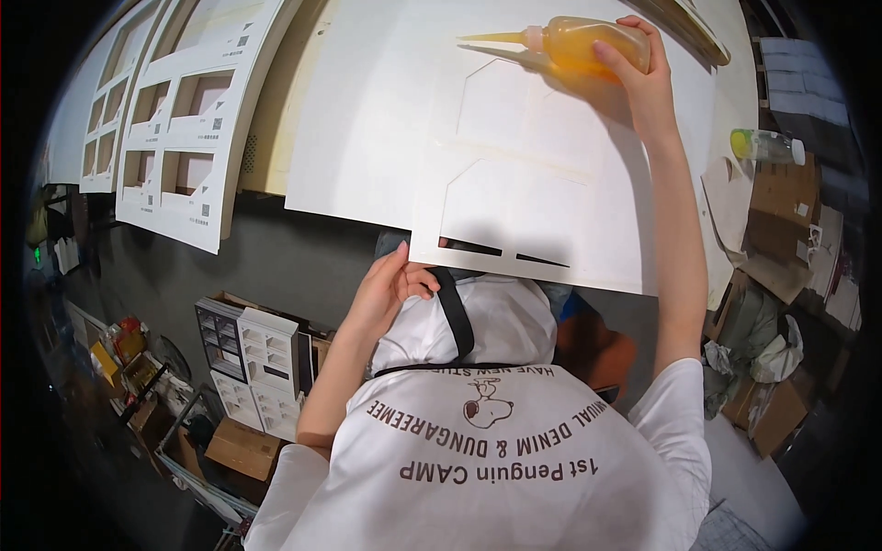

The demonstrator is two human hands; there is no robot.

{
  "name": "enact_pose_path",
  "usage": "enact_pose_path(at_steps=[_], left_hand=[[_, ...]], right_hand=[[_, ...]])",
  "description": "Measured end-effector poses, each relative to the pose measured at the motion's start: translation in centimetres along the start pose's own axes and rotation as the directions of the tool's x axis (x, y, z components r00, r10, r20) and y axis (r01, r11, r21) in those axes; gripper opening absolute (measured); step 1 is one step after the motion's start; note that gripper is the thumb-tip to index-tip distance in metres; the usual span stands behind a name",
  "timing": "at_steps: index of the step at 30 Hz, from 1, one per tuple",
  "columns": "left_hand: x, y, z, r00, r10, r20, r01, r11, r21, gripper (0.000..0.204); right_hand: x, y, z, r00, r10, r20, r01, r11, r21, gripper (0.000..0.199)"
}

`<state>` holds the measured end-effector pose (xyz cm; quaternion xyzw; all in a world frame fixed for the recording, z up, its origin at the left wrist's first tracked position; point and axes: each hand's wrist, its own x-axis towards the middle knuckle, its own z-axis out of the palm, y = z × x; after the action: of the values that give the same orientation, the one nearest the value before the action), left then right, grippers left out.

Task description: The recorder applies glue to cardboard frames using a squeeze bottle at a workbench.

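Observation:
My right hand (646,69) is wrapped round a clear squeeze bottle (588,46) of amber liquid, held tipped on its side over the table. Its long tapered nozzle (491,39) points left, above a white board (533,207). Thin cut outlines with angled corners show on that board, and two narrow dark gaps (470,247) open near its front edge. At the board's front left corner, my left hand (395,283) pinches the edge, with its fingers curled; part of the grip is hidden under the board.
White panels with rectangular cut-outs (175,119) lie at the far left. A small bottle with a green end (767,146) lies at the table's right side, near cardboard boxes (781,207). White and black compartment frames (266,354) stand low on the left, by a cardboard box (241,448).

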<state>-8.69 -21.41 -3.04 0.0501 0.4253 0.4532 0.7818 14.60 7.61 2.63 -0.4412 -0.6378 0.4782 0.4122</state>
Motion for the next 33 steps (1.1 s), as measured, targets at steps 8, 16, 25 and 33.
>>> enact_pose_path(at_steps=[8, 16, 25, 33], left_hand=[[0.4, 0.5, -0.2, 0.999, -0.032, 0.02, 0.033, 0.999, -0.013, 0.045], [0.4, 0.6, 0.1, 0.999, -0.04, 0.033, 0.04, 0.999, -0.015, 0.045], [0.9, 0.3, 0.2, 0.998, -0.034, 0.052, 0.037, 0.998, -0.044, 0.043], [0.9, 0.0, 0.0, 0.996, -0.013, 0.087, 0.02, 0.997, -0.073, 0.043]], right_hand=[[0.9, -0.7, 1.4, 0.999, 0.033, 0.024, -0.032, 0.999, -0.019, 0.04], [0.8, -0.6, 1.1, 0.994, -0.009, 0.11, 0.023, 0.992, -0.125, 0.043], [-4.1, -1.1, 1.1, 0.98, 0.033, 0.198, -0.01, 0.994, -0.113, 0.038], [-9.2, -2.6, 2.1, 0.943, 0.06, 0.328, -0.038, 0.997, -0.074, 0.037]])
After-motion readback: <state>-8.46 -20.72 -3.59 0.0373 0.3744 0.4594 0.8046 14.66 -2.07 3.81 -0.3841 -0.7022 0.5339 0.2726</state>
